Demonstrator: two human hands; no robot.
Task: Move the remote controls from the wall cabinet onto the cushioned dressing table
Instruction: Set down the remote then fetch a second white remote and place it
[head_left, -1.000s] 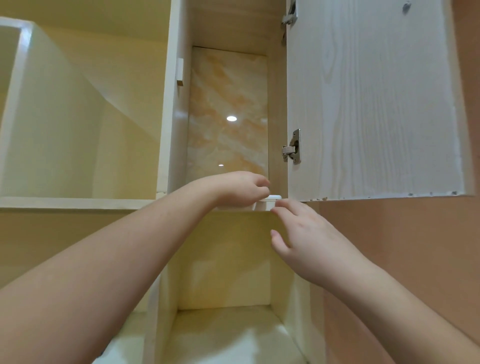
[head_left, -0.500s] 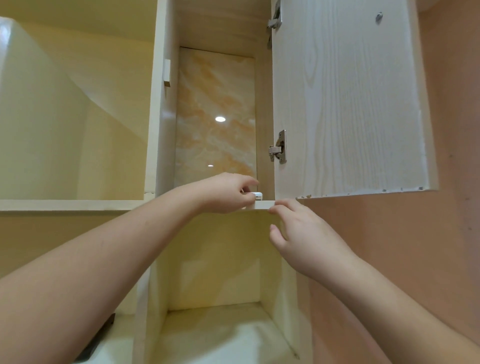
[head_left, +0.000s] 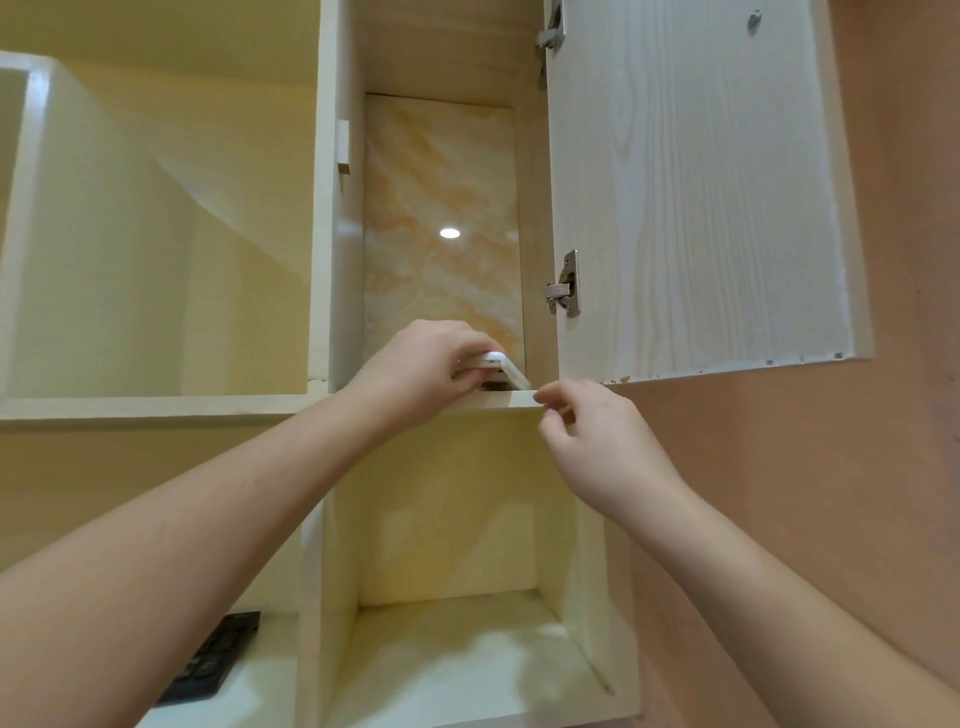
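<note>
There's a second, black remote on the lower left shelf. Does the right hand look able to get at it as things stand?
Probably not directly. The black remote lies low on the left, partly hidden under the left forearm, which crosses between it and the right hand. The left hand already grips the white remote.

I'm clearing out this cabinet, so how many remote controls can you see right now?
2. A white remote is gripped by the left hand on the upper shelf behind the open door; a black remote lies in the lower-left compartment. More may be hidden.
</note>
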